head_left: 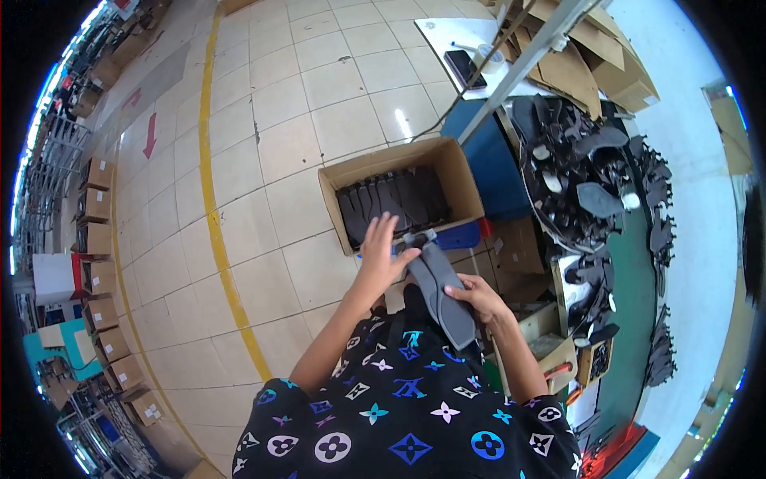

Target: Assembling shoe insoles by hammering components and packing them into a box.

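My right hand (476, 296) is closed around the edge of a pair of dark grey shoe soles (437, 287), which lie tilted in front of my body. A shiny, pale piece sits at their far end; I cannot make out what it is. My left hand (381, 249) has its fingers spread, with the thumb beside or touching the soles' far end. Just beyond my hands stands an open cardboard box (341, 169), where several dark grey soles (395, 195) are packed on edge in a row.
To the right, a green-topped bench (630, 327) carries a heap of dark straps and soles (570, 160). A phone (465, 69) and a tape roll (488, 57) lie on a white table (435, 32). Blue plastic (459, 236) shows under the box. Yellow floor tape (209, 160) runs left.
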Tool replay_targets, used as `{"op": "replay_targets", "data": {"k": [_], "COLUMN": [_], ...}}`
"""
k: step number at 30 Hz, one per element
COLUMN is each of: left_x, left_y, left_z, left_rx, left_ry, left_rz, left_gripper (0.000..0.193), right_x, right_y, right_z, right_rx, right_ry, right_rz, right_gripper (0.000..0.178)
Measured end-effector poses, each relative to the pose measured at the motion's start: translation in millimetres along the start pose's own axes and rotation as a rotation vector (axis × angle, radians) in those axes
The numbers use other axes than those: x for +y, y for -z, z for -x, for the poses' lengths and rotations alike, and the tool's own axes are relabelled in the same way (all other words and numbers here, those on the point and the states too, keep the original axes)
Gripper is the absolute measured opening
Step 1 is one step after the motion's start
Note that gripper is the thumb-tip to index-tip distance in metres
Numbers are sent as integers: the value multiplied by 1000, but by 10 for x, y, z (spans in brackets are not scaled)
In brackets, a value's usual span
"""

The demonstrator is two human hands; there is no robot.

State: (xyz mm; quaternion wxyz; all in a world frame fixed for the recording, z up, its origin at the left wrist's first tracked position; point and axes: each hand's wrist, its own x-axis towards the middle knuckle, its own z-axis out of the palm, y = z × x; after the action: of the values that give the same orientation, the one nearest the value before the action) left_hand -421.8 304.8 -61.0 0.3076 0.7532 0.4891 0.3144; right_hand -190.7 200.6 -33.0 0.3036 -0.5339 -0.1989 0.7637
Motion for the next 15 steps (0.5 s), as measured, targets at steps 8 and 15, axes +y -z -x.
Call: {"op": "replay_targets", "data": {"k": [8, 15], "left_x": [-1139, -933], "left_y": [-40, -236], "left_z": [1047, 3549], "left_rx": [-143, -432], "left_ry": [551, 1285], "left_rz": [-57, -159], "left_gripper": [48, 40], "right_x": [30, 798], "right_y": [1458, 2645], "right_z": [-2721, -4841], "right_rx": [323, 675], "right_ry": [-130, -208], "right_rz": [-89, 502], "right_gripper": [53, 71]}}
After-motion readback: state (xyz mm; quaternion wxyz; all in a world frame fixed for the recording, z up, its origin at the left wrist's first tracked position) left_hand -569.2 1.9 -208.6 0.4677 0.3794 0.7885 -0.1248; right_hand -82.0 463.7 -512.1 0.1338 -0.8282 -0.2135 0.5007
